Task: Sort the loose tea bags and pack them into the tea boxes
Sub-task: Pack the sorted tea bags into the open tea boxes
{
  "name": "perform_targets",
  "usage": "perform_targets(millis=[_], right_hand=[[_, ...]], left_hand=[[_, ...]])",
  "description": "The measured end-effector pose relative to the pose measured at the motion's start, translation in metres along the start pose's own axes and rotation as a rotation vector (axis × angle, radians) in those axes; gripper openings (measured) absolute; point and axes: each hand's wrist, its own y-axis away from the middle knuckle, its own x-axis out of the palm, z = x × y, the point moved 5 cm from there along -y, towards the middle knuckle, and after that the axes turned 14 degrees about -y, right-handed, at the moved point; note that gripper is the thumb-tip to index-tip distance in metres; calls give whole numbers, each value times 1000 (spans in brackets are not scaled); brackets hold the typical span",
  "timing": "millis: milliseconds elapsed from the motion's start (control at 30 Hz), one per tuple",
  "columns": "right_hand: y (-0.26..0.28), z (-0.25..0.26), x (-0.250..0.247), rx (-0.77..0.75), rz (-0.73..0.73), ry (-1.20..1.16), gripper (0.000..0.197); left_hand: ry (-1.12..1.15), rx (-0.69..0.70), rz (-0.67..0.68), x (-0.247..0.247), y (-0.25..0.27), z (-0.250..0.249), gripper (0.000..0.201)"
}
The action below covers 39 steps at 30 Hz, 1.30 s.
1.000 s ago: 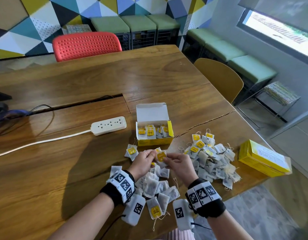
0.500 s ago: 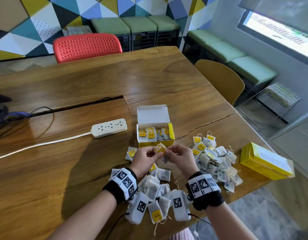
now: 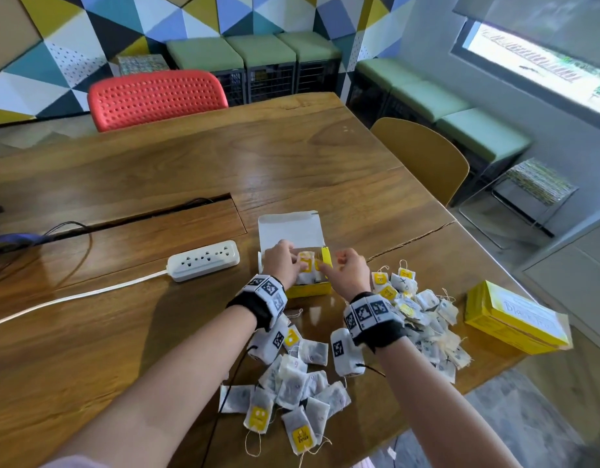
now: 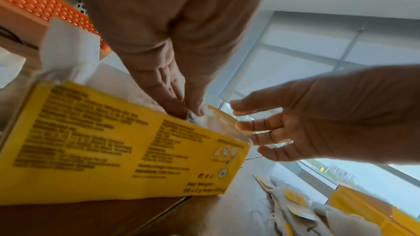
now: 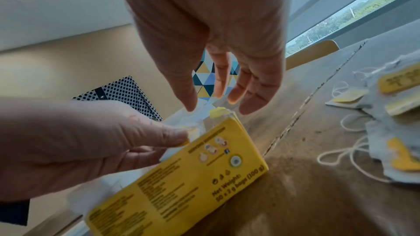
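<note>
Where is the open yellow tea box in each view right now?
Head: open tea box at centre, beyond both wrists, lid flap up.
Left wrist: its printed yellow side fills the lower left.
Right wrist: lower centre, tilted.
Shared landmark: the left hand pushing a bag in.

Geometric wall (image 3: 89,28), red chair (image 3: 156,97) (perhaps plastic), window (image 3: 541,65).

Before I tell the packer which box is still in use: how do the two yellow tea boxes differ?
The near box is open, its white lid flap raised and tea bags inside; the far box is closed. Both hands, left and right, work at the near box; the far box lies untouched at the table's right edge. Both are yellow card.
</note>
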Motion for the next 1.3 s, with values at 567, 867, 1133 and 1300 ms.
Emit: perform_targets(millis=[567,867,1133,1300], right_hand=[[0,-12,4,-146,51,18,42],[-1,-11,6,-135,56,57,40],[4,-13,-1,-137,52,43,36],[32,-30,-12,-161,-13,-52,21]], left_hand=[[-436,431,150,10,1,-3,38],[-576,406,113,26,-8,1,26],[-520,319,117,18,3,-7,33],[-276,380,12,-12,44,-1,35]])
